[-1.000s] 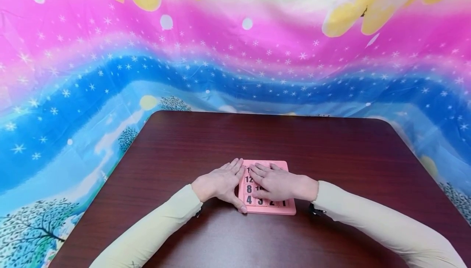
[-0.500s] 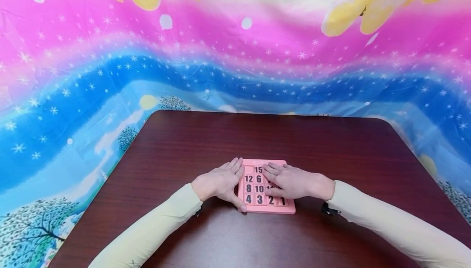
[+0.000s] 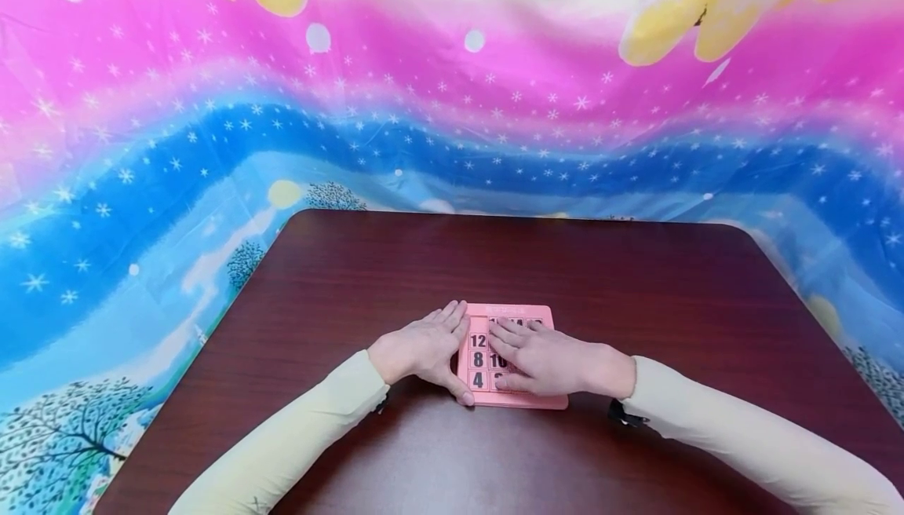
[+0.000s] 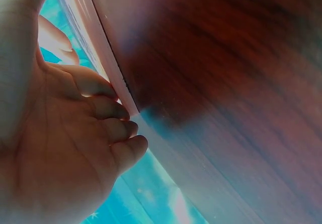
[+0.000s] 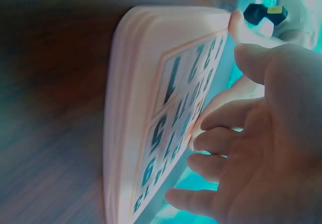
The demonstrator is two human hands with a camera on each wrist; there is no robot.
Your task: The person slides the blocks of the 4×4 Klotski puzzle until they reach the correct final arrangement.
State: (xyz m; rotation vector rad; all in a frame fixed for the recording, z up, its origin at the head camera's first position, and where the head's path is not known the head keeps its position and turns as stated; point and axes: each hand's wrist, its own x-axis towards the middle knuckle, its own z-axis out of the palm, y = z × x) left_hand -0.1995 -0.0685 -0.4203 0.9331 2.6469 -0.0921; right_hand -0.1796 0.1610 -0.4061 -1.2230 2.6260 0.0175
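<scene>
A pink sliding number puzzle [image 3: 519,400] lies flat on the table, its square tiles printed with black numbers. Its top-left cell holds no tile; tiles 12 [image 3: 478,341], 8 and 4 show below it in the left column. My left hand [image 3: 427,348] rests along the puzzle's left side, fingers straight and thumb at the near corner. In the left wrist view its fingertips [image 4: 132,146] lie against the puzzle's edge [image 4: 108,53]. My right hand [image 3: 547,362] is spread over the tiles, hiding many on the right. The right wrist view shows its loosely bent fingers [image 5: 216,141] close over the numbered face.
The dark brown wooden table [image 3: 438,264] has rounded far corners. A colourful patterned cloth [image 3: 452,107] hangs behind it and along the sides. Black straps, one at the right wrist [image 3: 627,414], show under the light sleeves.
The tile 15 has slid one column right, leaving the top-left cell bare. My right hand drew right, then came back left and slightly nearer over the tiles. The left hand stays put.
</scene>
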